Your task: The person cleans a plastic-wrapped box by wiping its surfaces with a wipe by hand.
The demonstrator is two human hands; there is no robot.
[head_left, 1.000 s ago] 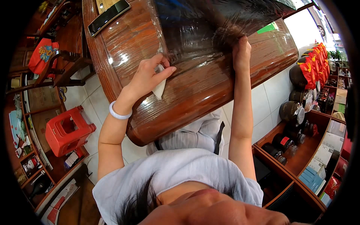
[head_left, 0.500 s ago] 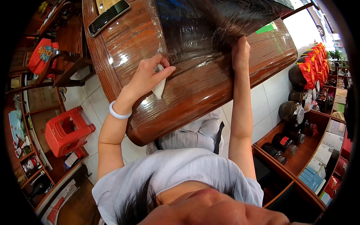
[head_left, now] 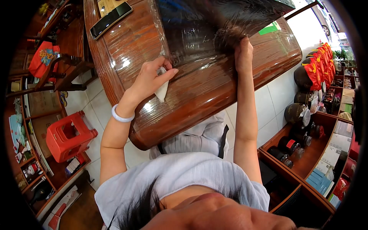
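A dark, glossy panel with crinkled clear film [head_left: 191, 34] over it lies on the polished brown wooden table [head_left: 214, 86]. My left hand [head_left: 152, 76] is closed on a folded white tissue [head_left: 162, 92], whose tail hangs toward me; the fingertips rest by the panel's near left corner. Along the near right edge, my right hand [head_left: 244, 55] pinches the bunched dark film, with the thumb on top and the other fingers mostly hidden. A pale bangle [head_left: 122, 116] circles my left wrist.
A phone [head_left: 111, 20] lies at the table's far left, and a green label [head_left: 270, 28] sits right of the panel. A red plastic stool [head_left: 71, 135] stands on the left floor. Shelves with dark jars [head_left: 287, 143] and boxes line the right, near red-covered jars [head_left: 316, 71].
My right hand and the film it grips have shifted slightly left. My left hand with the tissue stays nearly still.
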